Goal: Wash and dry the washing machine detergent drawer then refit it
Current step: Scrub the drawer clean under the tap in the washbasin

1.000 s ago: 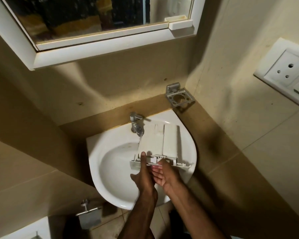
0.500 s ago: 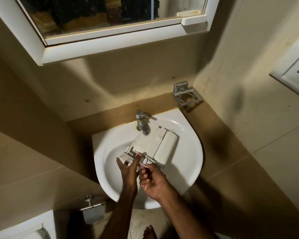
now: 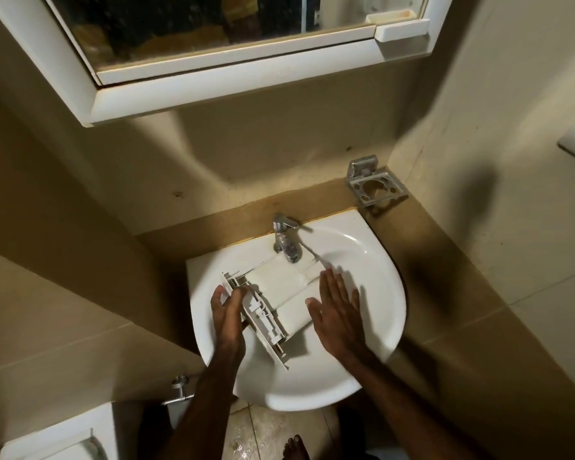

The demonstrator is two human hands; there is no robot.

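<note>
The white plastic detergent drawer [image 3: 279, 293] lies across the bowl of the white ceramic corner basin [image 3: 375, 310], underside up, its long body running from about ten o'clock under the tap to four o'clock. Its ribbed front panel faces the person and slants from eleven o'clock down to five o'clock. The chrome tap [image 3: 284, 239] stands at twelve o'clock on the basin rim, its spout over the far end of the drawer; whether water is running cannot be told for certain.

The left hand [image 3: 228, 313] grips the front panel at its upper end, at nine o'clock in the bowl, fingers curled round the panel's edge. The right hand [image 3: 337, 305] lies flat at three o'clock, fingers straight and close together, palm pressed on the drawer's right side.

A chrome tumbler holder [image 3: 375, 185] is fixed to the wall at one o'clock from the basin. A white-framed mirror cabinet [image 3: 213, 81] hangs above. A bare foot [image 3: 294, 448] shows on the tiled floor at six o'clock
</note>
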